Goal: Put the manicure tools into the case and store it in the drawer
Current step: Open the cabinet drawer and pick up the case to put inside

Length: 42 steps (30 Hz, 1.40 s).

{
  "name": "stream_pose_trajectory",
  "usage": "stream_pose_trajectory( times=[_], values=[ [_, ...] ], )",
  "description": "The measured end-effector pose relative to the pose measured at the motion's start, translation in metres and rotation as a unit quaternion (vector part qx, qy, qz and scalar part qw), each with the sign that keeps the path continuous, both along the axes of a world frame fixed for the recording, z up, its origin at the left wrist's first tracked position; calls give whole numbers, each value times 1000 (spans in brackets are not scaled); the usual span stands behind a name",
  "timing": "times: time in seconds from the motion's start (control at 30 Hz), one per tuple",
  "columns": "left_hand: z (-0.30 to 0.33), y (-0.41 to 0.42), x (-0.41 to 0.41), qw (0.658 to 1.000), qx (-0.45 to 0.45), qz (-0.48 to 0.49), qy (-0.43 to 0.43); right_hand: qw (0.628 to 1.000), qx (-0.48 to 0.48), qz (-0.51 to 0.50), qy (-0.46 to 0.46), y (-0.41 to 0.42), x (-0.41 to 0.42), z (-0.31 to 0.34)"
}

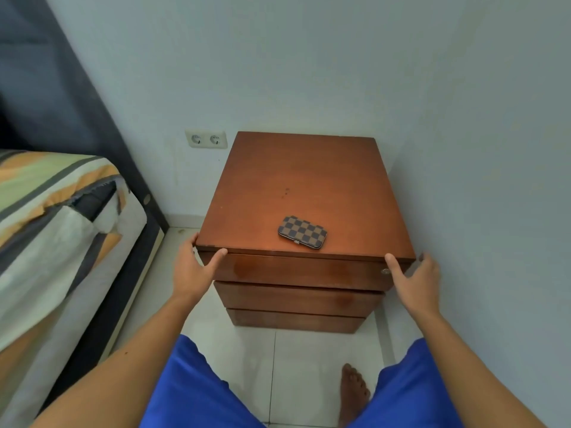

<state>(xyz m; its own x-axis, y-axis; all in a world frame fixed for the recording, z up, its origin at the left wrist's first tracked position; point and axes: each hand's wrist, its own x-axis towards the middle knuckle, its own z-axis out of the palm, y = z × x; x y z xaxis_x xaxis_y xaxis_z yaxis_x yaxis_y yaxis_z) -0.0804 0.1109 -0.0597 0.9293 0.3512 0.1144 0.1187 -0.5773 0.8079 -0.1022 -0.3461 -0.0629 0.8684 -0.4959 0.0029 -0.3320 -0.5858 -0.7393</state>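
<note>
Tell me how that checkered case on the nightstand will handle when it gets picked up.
The checkered case lies flat and closed, so it likely won't roll or tip. Its crisp edges and metal clasp suggest a stiff shell. It looks thin and probably light; on the glossy nightstand top it may slide if nudged.

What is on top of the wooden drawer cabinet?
Only a closed checkered manicure case lies on the cabinet top, near its front edge. Its contents are hidden.
</note>
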Motion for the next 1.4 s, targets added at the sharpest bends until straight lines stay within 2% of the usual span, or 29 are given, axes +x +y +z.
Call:
stream_pose_trajectory(
  times=[0.07, 0.2, 0.37, 0.67, 1.07, 1.4],
  values=[
    [-2, -9, -4, 999, -51, -6, -8, 998, 63, 9, 10, 2, 1, -9],
    [2, -19, -12, 995, -99, 30, -17, 997, 79, -5, -9, 9, -6, -18],
    [5, -24, -32, 993, -81, 84, -7, 997, 73, -32, -15, 17, -27, -15],
    [-6, -12, -75, 997, -18, 75, 25, 998, 63, -23, 2, 24, -80, 3],
    [-11, -7, -180, 994, -70, 78, -13, 998, 59, -10, -4, 24, -173, 0],
    [-4, -9, -192, 993, -81, 83, -9, 999, 52, 0, 11, 21, -181, 8]
  ],
)
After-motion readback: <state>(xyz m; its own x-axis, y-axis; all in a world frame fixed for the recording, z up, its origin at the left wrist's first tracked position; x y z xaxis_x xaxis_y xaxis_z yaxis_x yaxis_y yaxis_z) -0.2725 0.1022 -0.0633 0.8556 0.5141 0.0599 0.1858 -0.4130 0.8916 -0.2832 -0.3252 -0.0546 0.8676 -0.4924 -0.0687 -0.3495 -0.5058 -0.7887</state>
